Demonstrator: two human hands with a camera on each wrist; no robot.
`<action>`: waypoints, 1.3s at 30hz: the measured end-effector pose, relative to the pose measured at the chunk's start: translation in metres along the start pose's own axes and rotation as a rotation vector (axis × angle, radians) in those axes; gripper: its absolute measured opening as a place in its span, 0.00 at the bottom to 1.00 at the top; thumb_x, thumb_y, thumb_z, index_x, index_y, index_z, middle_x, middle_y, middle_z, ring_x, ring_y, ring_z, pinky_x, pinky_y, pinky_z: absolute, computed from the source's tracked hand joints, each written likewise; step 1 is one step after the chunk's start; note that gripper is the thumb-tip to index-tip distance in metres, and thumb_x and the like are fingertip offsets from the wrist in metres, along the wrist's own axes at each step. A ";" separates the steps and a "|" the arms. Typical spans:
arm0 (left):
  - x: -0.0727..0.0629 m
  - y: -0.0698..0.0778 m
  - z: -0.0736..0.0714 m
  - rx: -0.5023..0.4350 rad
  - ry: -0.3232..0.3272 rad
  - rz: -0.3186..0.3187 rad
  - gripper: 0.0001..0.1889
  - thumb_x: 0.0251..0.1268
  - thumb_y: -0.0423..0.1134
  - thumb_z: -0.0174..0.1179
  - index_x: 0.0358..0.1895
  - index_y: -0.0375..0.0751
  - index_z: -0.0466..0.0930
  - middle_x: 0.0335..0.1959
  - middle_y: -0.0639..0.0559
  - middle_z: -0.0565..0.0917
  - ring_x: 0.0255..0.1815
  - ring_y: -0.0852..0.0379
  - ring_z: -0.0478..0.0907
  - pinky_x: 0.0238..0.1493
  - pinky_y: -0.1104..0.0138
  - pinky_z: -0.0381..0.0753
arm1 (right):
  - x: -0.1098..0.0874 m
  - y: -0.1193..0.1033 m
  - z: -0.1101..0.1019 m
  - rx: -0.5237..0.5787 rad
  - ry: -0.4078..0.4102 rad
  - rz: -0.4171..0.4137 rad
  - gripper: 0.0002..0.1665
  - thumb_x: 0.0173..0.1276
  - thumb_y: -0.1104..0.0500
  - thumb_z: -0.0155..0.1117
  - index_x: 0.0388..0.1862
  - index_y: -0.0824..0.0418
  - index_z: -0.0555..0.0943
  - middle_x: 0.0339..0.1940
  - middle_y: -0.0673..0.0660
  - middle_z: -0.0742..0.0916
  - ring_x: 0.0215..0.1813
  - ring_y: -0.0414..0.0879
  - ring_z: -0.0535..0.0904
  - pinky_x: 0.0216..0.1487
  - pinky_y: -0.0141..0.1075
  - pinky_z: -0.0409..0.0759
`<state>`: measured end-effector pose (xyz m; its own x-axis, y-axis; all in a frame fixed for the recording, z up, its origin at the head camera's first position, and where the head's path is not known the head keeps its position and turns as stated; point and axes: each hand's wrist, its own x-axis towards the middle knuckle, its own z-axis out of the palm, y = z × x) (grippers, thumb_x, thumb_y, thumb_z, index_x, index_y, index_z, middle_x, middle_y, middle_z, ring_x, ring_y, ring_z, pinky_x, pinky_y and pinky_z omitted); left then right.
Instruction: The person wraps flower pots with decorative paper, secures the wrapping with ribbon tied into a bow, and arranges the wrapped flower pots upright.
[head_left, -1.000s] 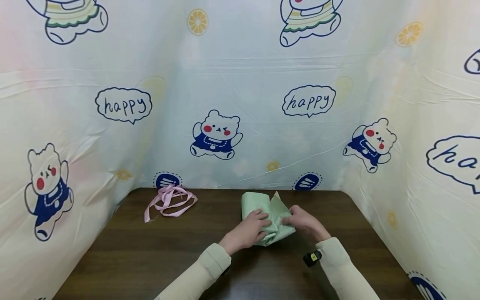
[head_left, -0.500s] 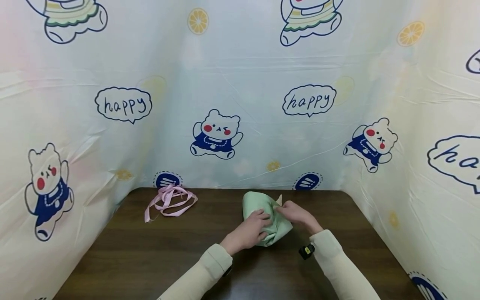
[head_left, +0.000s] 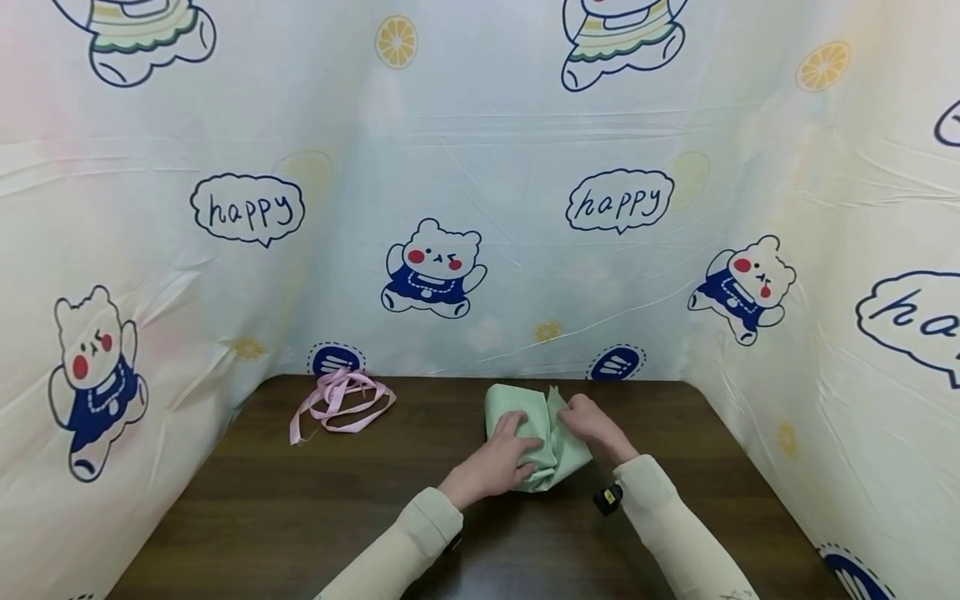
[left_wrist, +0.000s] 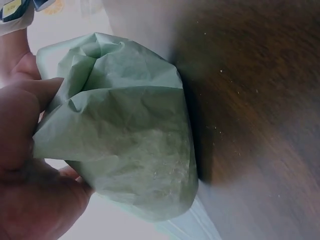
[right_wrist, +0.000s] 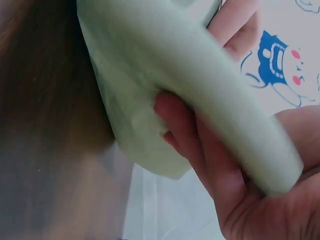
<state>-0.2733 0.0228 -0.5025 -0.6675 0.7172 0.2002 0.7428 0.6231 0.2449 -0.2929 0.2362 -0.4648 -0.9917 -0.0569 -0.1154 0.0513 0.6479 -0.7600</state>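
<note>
A bundle in pale green wrapping paper [head_left: 517, 408] lies at the far middle of the table, its contents hidden. My left hand [head_left: 491, 467] lies over its near left side. In the left wrist view, a folded corner of the crumpled paper [left_wrist: 135, 125] runs between the left thumb and fingers. On the right side, my right hand [head_left: 596, 423] grips a raised flap of the paper. A smooth, rounded fold [right_wrist: 240, 115] of that flap passes between thumb and fingers in the right wrist view.
Loosely coiled pink ribbon [head_left: 341, 404] lies at the table's back left. The dark wooden table [head_left: 300, 533] is enclosed by printed curtains [head_left: 525, 292] at the back and both sides.
My right hand has moved up and inward, bending the right flap towards the middle, then shifted slightly outward. The left hand stays on the bundle, its fingers slightly more raised.
</note>
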 end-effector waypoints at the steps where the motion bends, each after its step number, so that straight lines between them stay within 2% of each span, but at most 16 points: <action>1: 0.000 0.000 0.000 0.004 0.006 -0.001 0.19 0.75 0.46 0.60 0.65 0.49 0.81 0.73 0.39 0.65 0.75 0.45 0.58 0.71 0.57 0.69 | 0.001 -0.002 0.001 -0.031 0.007 -0.007 0.27 0.74 0.64 0.49 0.13 0.53 0.58 0.12 0.46 0.60 0.15 0.39 0.54 0.18 0.32 0.59; 6: -0.001 0.003 -0.001 0.086 0.051 0.026 0.18 0.75 0.47 0.60 0.62 0.50 0.83 0.63 0.45 0.72 0.68 0.49 0.65 0.66 0.61 0.73 | -0.001 -0.013 0.008 -0.189 0.058 -0.069 0.33 0.77 0.62 0.53 0.09 0.53 0.57 0.09 0.46 0.58 0.12 0.39 0.52 0.17 0.32 0.58; 9: -0.001 0.005 -0.003 0.134 0.065 0.042 0.18 0.74 0.48 0.61 0.62 0.50 0.84 0.59 0.47 0.75 0.64 0.50 0.69 0.63 0.63 0.75 | -0.004 -0.018 0.012 -0.223 0.106 -0.087 0.33 0.75 0.62 0.57 0.09 0.54 0.58 0.08 0.47 0.59 0.11 0.40 0.55 0.15 0.32 0.60; 12: -0.002 0.003 -0.005 0.167 0.065 0.042 0.20 0.74 0.49 0.61 0.64 0.48 0.82 0.60 0.48 0.76 0.62 0.52 0.71 0.59 0.64 0.78 | -0.006 -0.021 0.013 -0.249 0.138 -0.101 0.33 0.75 0.62 0.58 0.09 0.53 0.59 0.08 0.46 0.59 0.11 0.40 0.56 0.15 0.31 0.61; 18: -0.005 -0.001 -0.008 0.242 0.049 0.020 0.27 0.74 0.53 0.60 0.70 0.45 0.75 0.62 0.48 0.75 0.64 0.50 0.73 0.58 0.63 0.79 | -0.010 -0.024 0.010 -0.230 0.174 -0.113 0.30 0.69 0.66 0.54 0.08 0.52 0.57 0.08 0.45 0.58 0.11 0.39 0.53 0.14 0.31 0.58; 25: -0.005 0.002 -0.011 0.293 0.043 0.012 0.25 0.75 0.55 0.58 0.67 0.48 0.78 0.61 0.47 0.73 0.61 0.49 0.72 0.59 0.61 0.78 | -0.011 -0.018 0.005 -0.219 0.199 -0.058 0.29 0.65 0.65 0.57 0.09 0.52 0.57 0.08 0.45 0.58 0.11 0.39 0.54 0.15 0.31 0.57; 31: -0.006 0.009 -0.013 0.329 0.030 0.008 0.24 0.75 0.55 0.58 0.67 0.50 0.78 0.59 0.48 0.73 0.61 0.50 0.72 0.62 0.61 0.75 | -0.011 -0.018 0.010 -0.190 0.202 -0.095 0.29 0.63 0.68 0.57 0.09 0.52 0.56 0.08 0.45 0.57 0.11 0.38 0.50 0.13 0.31 0.54; 33: -0.005 0.010 -0.011 0.329 0.035 0.017 0.24 0.74 0.55 0.59 0.66 0.49 0.79 0.58 0.49 0.74 0.61 0.50 0.72 0.61 0.61 0.76 | -0.011 -0.021 0.013 -0.211 0.199 -0.111 0.30 0.65 0.68 0.58 0.09 0.52 0.57 0.08 0.45 0.57 0.11 0.38 0.50 0.13 0.30 0.55; 35: -0.005 0.010 -0.010 0.283 0.054 0.014 0.24 0.72 0.53 0.62 0.65 0.46 0.80 0.58 0.49 0.76 0.60 0.50 0.74 0.58 0.62 0.79 | -0.010 -0.025 0.017 -0.253 0.194 -0.120 0.32 0.69 0.67 0.59 0.08 0.52 0.56 0.08 0.45 0.56 0.11 0.38 0.51 0.13 0.30 0.56; 39: -0.003 0.005 -0.009 0.063 0.119 -0.026 0.23 0.66 0.48 0.70 0.58 0.40 0.82 0.54 0.48 0.83 0.61 0.48 0.79 0.54 0.61 0.83 | -0.011 -0.035 0.023 -0.298 0.208 -0.166 0.34 0.70 0.68 0.59 0.08 0.52 0.56 0.07 0.45 0.56 0.11 0.39 0.51 0.13 0.30 0.57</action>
<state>-0.2681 0.0209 -0.4935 -0.6853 0.6608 0.3060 0.7243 0.6621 0.1924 -0.2812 0.1967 -0.4516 -0.9879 -0.0437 0.1488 -0.1176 0.8365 -0.5351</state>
